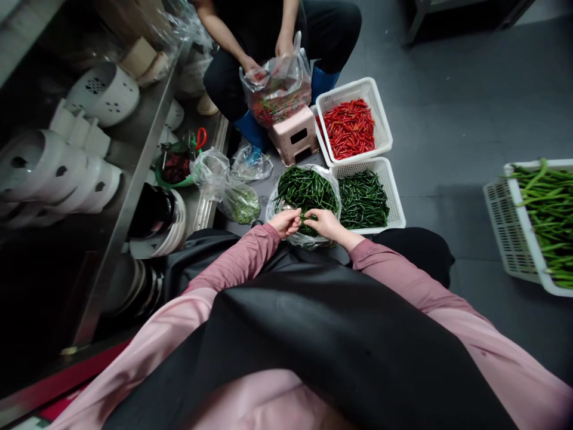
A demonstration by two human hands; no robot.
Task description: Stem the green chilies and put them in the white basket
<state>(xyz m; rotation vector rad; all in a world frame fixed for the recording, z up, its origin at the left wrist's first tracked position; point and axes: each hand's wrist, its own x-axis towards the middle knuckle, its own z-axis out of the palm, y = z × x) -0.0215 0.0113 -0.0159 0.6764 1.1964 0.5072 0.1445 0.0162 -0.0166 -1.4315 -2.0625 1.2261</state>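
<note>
My left hand (286,223) and my right hand (323,223) are close together over the near edge of a plastic-lined container of green chilies (308,186). Fingers of both hands are pinched around something small and green between them, probably a chili, too small to make out well. Just right of that container, a white basket (396,203) holds more green chilies (363,200). Behind it, another white basket (384,128) holds red chilies (350,128).
Opposite me a person's hands (255,68) are in a clear bag of red chilies (282,98) by a pink stool (293,136). Metal shelving (134,191) with white bowls stands left. A basket of long green peppers (514,230) is at far right.
</note>
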